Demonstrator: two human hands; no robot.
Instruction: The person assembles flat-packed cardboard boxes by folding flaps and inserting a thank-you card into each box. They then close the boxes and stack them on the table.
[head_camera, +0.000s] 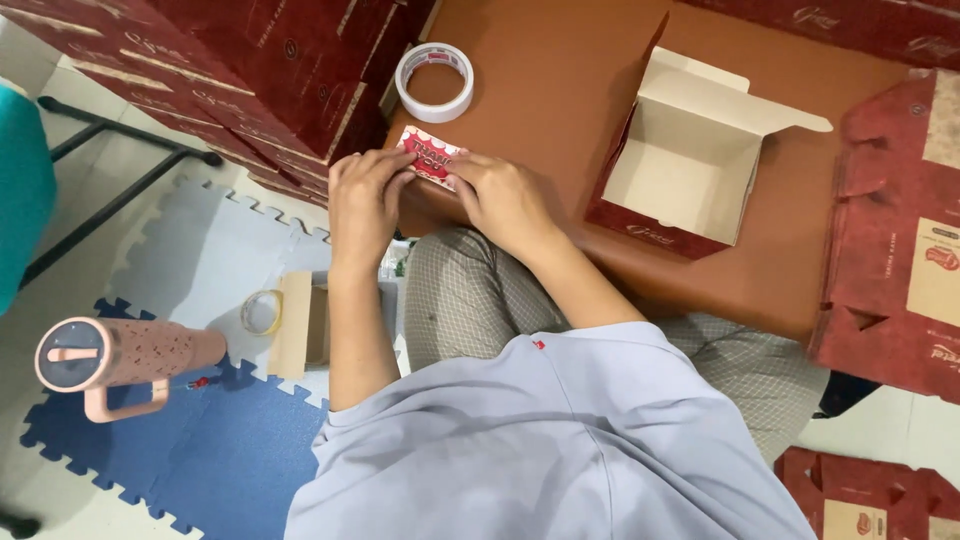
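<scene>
1. Now my left hand (365, 195) and my right hand (500, 198) both press on a small red packet (432, 155).
2. Each grip is closed on the packet: my fingertips pinch its near edge from both sides.
3. That packet lies flat on the brown counter (545, 90), near the edge closest to me.
4. Just behind the packet lies a white roll of tape (434, 82), flat on the counter.
5. To my right stands an open red box (685, 160) with a pale inside and its lid flap up.
6. Behind my left hand sits a slanted stack of red boxes (250, 70).
7. Flat red cardboard sheets (890, 240) lie at the far right.
8. Down on the floor by my left arm I see a pink cup with a handle (115, 360), lying on a blue and grey foam mat (230, 440).
9. One more small tape roll (262, 312) lies on that mat, next to a little brown box (300, 325).
</scene>
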